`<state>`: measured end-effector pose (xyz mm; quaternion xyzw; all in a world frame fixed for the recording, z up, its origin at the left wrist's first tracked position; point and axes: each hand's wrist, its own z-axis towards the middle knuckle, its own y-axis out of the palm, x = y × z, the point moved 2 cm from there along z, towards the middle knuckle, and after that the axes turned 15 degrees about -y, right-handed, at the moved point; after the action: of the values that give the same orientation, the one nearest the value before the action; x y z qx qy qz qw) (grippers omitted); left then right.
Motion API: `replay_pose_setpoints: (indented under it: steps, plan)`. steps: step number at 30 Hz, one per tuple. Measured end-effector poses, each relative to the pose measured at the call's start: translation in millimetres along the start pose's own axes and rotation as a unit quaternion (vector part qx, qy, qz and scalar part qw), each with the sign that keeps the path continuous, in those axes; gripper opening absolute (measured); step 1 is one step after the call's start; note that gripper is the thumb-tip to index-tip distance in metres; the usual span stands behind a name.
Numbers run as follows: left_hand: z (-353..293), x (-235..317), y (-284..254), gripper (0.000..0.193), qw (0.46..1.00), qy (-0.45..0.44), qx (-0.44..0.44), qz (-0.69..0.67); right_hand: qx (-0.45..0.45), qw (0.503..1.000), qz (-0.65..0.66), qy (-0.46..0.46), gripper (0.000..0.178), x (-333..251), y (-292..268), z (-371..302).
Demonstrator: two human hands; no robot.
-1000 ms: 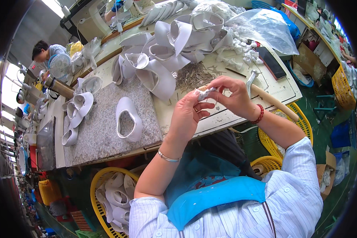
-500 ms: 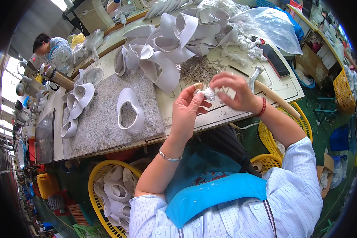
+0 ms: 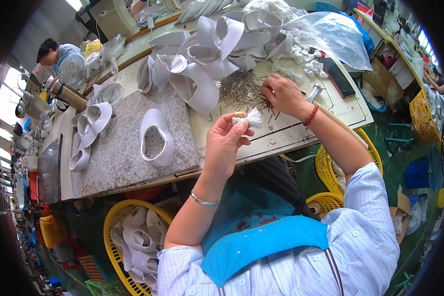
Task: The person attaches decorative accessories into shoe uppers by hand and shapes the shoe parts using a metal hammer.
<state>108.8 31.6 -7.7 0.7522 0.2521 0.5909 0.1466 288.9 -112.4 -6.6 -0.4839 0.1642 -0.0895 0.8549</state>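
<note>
pinching the white bow (image 3: 254, 118) at centre frame, the left hand (image 3: 225, 140) has thumb and fingers closed on it, best done lightly to spare its shape, while the half-curled right hand (image 3: 286, 96) meets the thin strips (image 3: 239, 90), its grip impossible to tell

Worktable (image 3: 352, 110), white top: speckled grey slab (image 3: 117, 155), eight o'clock; heaped white shoe uppers (image 3: 200, 86), twelve; thin loose slivers (image 3: 238, 90), near centre; dark phone (image 3: 337, 77), two; wooden-handled hammer (image 3: 333, 117), three.

No readable text or numbers
</note>
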Motion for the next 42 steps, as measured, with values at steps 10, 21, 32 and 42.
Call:
replay_pose_setpoints:
  steps: [10, 21, 32, 42]
  plan:
    - [7.4, -7.4, -2.3, 0.018, 0.998, -0.032, 0.007, -0.062, 0.025, 0.878, 0.432, 0.204, 0.019, 4.9, -9.8, -3.8]
    - [7.0, -14.2, -7.4, 0.020, 0.998, -0.028, 0.022, -0.048, 0.120, 0.928, 0.339, 0.100, 0.013, -25.1, -27.1, -8.1]
    - [-3.3, -11.2, -10.4, 0.019, 0.997, -0.006, 0.005, -0.077, 0.042, 0.912, 0.404, 0.059, 0.011, -85.4, -29.8, -26.6]
    - [-9.6, -10.3, -9.3, 0.018, 0.995, -0.009, -0.019, -0.101, 0.020, 0.893, 0.446, 0.061, 0.009, -84.6, -30.9, -25.1]
